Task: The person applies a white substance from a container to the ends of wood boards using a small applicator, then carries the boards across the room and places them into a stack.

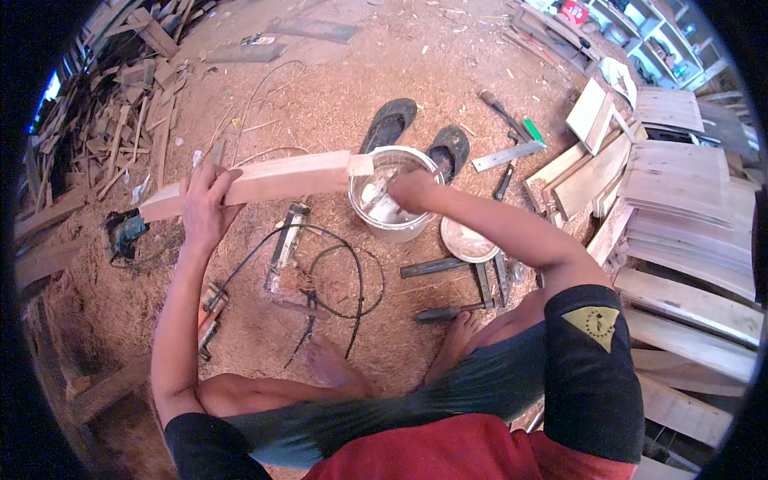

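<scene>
My left hand (pixel 210 200) is wrapped round a pale wooden piece (pixel 288 178), long and slightly bent, held level above the floor. Its narrower, tenon-like end lies at the left rim of a white plastic bucket (pixel 398 233). Whitish paste coats the bucket's inside. Down in the bucket's mouth is my right hand (pixel 414 190), its fingers closed and partly hidden; a thin tool-like thing seems to be in them, too unclear to name. A round white lid (pixel 467 242) with whitish smears lies just right of the bucket.
Black flip-flops (pixel 390 122) sit beyond the bucket. Clamps (pixel 484 280) and a black cable (pixel 360 276) lie near my feet. A try square (pixel 508 156) and a chisel-like tool (pixel 504 182) are at right, before stacked boards (pixel 676 184). Scrap wood (pixel 120 120) is heaped left.
</scene>
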Motion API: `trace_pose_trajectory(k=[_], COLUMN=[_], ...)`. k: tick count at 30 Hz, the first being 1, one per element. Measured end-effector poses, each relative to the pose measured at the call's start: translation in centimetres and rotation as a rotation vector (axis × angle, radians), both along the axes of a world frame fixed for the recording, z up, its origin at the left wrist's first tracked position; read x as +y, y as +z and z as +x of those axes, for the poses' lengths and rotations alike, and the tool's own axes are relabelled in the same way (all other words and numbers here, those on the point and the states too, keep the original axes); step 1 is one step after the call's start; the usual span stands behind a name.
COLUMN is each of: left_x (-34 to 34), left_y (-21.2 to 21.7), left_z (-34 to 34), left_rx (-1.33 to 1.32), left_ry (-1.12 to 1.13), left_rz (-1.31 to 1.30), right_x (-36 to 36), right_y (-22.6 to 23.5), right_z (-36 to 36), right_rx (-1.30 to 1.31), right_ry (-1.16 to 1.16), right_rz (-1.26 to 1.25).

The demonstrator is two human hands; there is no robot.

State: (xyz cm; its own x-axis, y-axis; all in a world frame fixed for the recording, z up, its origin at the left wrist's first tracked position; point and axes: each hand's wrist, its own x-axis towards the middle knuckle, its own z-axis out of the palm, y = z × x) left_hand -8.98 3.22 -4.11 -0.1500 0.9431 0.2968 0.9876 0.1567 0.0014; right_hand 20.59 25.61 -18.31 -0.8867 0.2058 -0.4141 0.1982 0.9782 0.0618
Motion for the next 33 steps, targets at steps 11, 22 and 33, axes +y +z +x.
trace_pose_trajectory(k=[11,22,33], left_x=[2.2,3.4,3.1], left_y=[-2.3,-1.7,-1.1], left_z=[-0.3,1.4,1.6], left_rx=[0.277,0.252,0.176], left_ry=[-0.328,-0.368,-0.313], left_rz=[0.132,0.224,0.282], right_x=[10.2,6.8,3.6], right_y=[10.5,11.0,11.3], right_z=[9.5,8.4,7.0], right_rx=[0.424,0.754,0.987], right_ry=[-0.441,-0.473,-0.336], right_rz=[-0.675,-0.774,-0.284])
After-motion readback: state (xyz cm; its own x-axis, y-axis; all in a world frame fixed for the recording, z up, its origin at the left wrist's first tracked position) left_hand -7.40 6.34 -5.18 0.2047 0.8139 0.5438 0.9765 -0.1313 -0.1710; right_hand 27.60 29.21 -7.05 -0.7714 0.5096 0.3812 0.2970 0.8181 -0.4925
